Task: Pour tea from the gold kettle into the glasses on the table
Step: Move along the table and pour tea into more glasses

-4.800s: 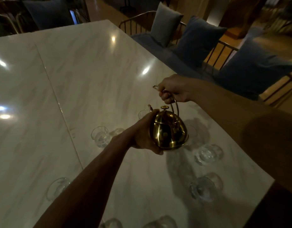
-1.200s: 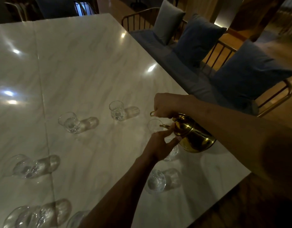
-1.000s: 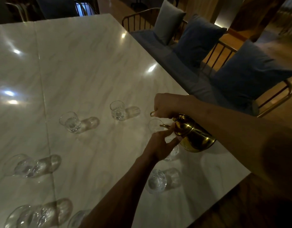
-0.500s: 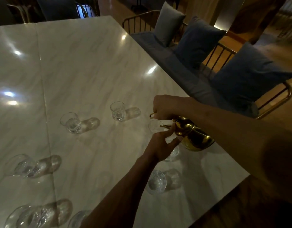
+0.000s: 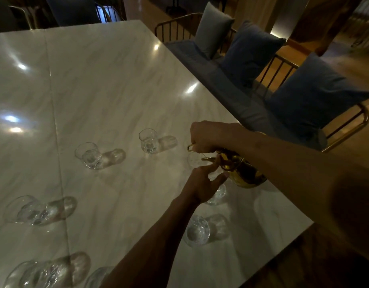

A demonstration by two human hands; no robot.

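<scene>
Tipping gold kettle (image 5: 244, 175) over half-hidden glass (image 5: 195, 160), right hand (image 5: 206, 136) covering handle

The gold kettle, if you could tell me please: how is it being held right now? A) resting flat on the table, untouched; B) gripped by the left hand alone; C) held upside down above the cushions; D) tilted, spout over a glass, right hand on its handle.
D: the gold kettle is tilted toward a glass, the right hand gripping its handle and the left hand steadying by the spout.
</scene>
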